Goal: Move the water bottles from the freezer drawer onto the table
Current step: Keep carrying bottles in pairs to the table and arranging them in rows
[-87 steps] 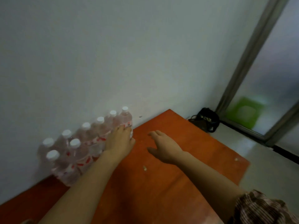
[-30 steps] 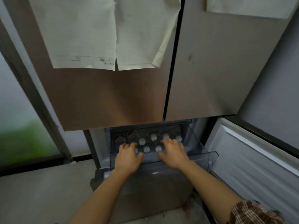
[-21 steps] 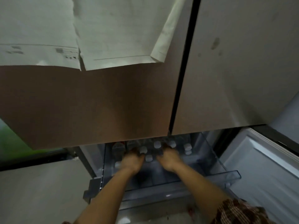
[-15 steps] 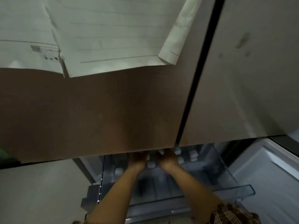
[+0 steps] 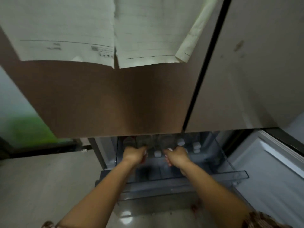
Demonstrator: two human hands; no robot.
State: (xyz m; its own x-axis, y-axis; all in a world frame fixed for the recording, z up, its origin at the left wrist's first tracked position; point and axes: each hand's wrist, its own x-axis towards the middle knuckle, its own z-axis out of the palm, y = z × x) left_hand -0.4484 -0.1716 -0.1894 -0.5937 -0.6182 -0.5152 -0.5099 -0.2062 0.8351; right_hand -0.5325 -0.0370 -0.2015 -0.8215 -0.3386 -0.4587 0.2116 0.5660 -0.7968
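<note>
Left hand (image 5: 134, 154), right hand (image 5: 176, 156) around bottles (image 5: 165, 141)

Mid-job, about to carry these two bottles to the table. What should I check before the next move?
1. Left hand grips a bottle: ok.
2. Right hand grips a second bottle: ok.
3. Drawer pulled open: ok.
4. Clearance under the fridge door: cannot tell; both bottle ends sit at its lower edge.
5. Drawer emptied: not ok; capped bottles stand inside.
6. Way to the table: cannot tell; out of view.
</note>
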